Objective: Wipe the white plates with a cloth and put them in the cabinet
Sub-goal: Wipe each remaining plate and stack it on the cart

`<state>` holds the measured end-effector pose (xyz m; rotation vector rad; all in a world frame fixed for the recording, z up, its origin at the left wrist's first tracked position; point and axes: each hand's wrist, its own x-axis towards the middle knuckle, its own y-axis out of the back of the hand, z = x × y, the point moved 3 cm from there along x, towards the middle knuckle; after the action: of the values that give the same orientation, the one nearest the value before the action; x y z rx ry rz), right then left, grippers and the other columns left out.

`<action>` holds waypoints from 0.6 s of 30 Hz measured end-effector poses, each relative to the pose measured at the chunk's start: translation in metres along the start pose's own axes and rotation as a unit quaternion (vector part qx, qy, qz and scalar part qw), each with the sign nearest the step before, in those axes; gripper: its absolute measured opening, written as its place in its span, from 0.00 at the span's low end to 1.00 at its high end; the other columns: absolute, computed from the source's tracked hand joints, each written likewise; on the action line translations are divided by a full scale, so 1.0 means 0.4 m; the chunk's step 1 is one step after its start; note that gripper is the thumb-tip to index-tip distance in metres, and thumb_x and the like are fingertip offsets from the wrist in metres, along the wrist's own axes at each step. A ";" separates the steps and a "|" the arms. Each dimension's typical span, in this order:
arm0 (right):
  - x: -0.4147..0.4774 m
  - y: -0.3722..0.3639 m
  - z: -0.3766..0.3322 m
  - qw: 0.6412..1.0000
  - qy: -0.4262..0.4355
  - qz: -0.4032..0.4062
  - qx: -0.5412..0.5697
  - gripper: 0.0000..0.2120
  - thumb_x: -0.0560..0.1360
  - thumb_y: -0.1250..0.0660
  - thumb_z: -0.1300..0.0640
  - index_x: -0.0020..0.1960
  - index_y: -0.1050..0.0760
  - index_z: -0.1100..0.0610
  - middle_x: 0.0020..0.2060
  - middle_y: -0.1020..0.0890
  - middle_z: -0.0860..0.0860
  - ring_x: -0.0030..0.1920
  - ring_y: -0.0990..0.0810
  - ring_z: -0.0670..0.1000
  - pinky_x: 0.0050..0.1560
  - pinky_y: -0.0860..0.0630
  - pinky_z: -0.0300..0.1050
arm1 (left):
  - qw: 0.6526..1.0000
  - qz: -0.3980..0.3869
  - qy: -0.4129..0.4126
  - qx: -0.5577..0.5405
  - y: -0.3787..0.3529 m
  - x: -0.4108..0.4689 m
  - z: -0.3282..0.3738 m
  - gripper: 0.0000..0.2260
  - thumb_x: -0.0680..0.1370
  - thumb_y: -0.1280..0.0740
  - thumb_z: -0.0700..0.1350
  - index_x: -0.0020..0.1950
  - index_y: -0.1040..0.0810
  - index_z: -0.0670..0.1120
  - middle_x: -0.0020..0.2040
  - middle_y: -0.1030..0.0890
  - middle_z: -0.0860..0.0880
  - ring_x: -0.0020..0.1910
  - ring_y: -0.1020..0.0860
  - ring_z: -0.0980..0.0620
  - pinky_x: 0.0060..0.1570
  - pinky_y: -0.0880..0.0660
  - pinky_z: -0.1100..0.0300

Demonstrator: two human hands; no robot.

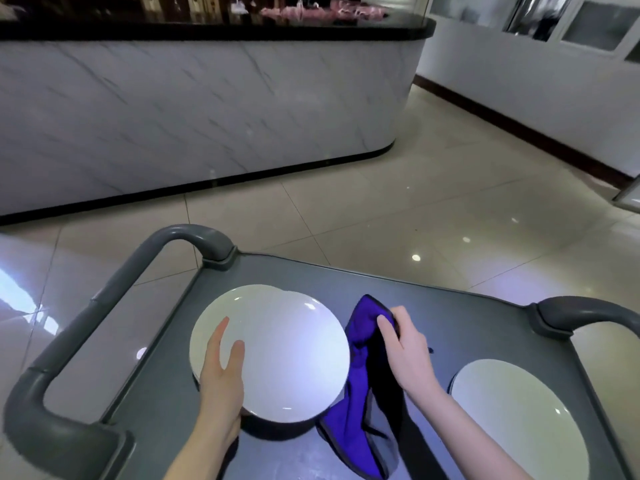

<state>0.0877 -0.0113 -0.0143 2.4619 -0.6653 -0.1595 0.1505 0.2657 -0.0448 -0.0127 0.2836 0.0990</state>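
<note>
A white plate (294, 362) is tilted up above another white plate (202, 336) on the left part of a grey cart top (467, 317). My left hand (221, 386) holds the upper plate at its near-left edge, thumb on its face. Just right of the plates, my right hand (408, 355) grips a bunched blue cloth (356, 407) whose loose end trails down onto the cart. The cloth touches the upper plate's right rim. More white plates (512, 414) lie at the cart's near right. No cabinet is in sight.
The cart has a grey tubular handle on its left (114, 282) and one on its right (585, 310). A marble-fronted counter (207, 109) with a black top stands beyond, across glossy tiled floor (381, 209). A white wall (519, 91) runs along the right.
</note>
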 end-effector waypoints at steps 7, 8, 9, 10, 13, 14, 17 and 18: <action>-0.168 0.042 -0.134 0.969 0.170 -0.175 -0.047 0.15 0.80 0.43 0.46 0.66 0.32 0.36 0.58 0.29 0.22 0.61 0.37 0.22 0.64 0.44 0.23 | 0.998 -0.033 0.034 -0.052 -0.122 -0.065 0.036 0.16 0.86 0.45 0.48 0.66 0.28 0.68 0.64 0.23 0.60 0.59 0.23 0.58 0.47 0.24 0.63; -0.184 0.031 -0.137 0.950 0.208 -0.211 -0.093 0.18 0.81 0.44 0.46 0.70 0.34 0.39 0.66 0.35 0.26 0.67 0.46 0.22 0.70 0.53 0.26 | 0.997 -0.037 0.030 -0.058 -0.136 -0.072 0.043 0.16 0.87 0.46 0.48 0.66 0.28 0.68 0.64 0.23 0.61 0.60 0.23 0.59 0.49 0.23 0.61; -0.195 0.020 -0.138 0.930 0.237 -0.245 -0.135 0.20 0.82 0.44 0.46 0.73 0.36 0.42 0.71 0.37 0.31 0.70 0.51 0.24 0.73 0.57 0.30 | 0.997 -0.042 0.022 -0.057 -0.148 -0.080 0.049 0.16 0.87 0.47 0.48 0.66 0.28 0.68 0.66 0.23 0.60 0.64 0.24 0.57 0.57 0.23 0.57; -0.204 0.009 -0.135 0.912 0.256 -0.273 -0.166 0.22 0.82 0.45 0.45 0.75 0.37 0.44 0.73 0.37 0.35 0.72 0.52 0.26 0.76 0.59 0.34 | 0.997 -0.047 0.014 -0.054 -0.160 -0.087 0.053 0.17 0.87 0.48 0.48 0.67 0.28 0.67 0.68 0.25 0.59 0.68 0.27 0.55 0.66 0.27 0.52; -0.216 -0.018 -0.127 0.886 0.272 -0.327 -0.188 0.25 0.81 0.46 0.44 0.77 0.44 0.42 0.77 0.46 0.35 0.75 0.56 0.30 0.76 0.62 0.38 | 0.997 -0.063 -0.009 -0.037 -0.181 -0.110 0.065 0.18 0.87 0.48 0.47 0.64 0.26 0.69 0.66 0.27 0.70 0.72 0.34 0.60 0.74 0.39 0.55; -0.214 -0.022 -0.123 0.884 0.275 -0.328 -0.190 0.26 0.82 0.47 0.44 0.78 0.47 0.42 0.77 0.49 0.34 0.75 0.58 0.31 0.76 0.62 0.38 | 0.997 -0.067 -0.009 -0.035 -0.185 -0.117 0.069 0.18 0.87 0.48 0.47 0.62 0.26 0.70 0.64 0.28 0.74 0.71 0.34 0.63 0.73 0.39 0.57; -0.191 -0.037 -0.107 0.873 0.297 -0.305 -0.237 0.27 0.83 0.52 0.44 0.80 0.56 0.43 0.78 0.58 0.35 0.76 0.63 0.35 0.77 0.64 0.43 | 0.996 -0.083 -0.015 -0.038 -0.194 -0.130 0.073 0.19 0.87 0.48 0.48 0.61 0.26 0.72 0.64 0.29 0.75 0.66 0.32 0.74 0.69 0.37 0.62; -0.179 -0.044 -0.108 0.874 0.303 -0.291 -0.245 0.27 0.83 0.53 0.44 0.80 0.57 0.43 0.78 0.59 0.36 0.76 0.64 0.37 0.77 0.65 0.45 | 0.995 -0.092 -0.024 -0.036 -0.199 -0.132 0.074 0.19 0.87 0.48 0.48 0.63 0.26 0.72 0.65 0.27 0.73 0.65 0.32 0.75 0.68 0.36 0.63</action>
<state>0.0440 0.0582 0.0090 1.9653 0.3629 0.1950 0.1163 0.1823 -0.0015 -0.1075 0.2289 -0.0746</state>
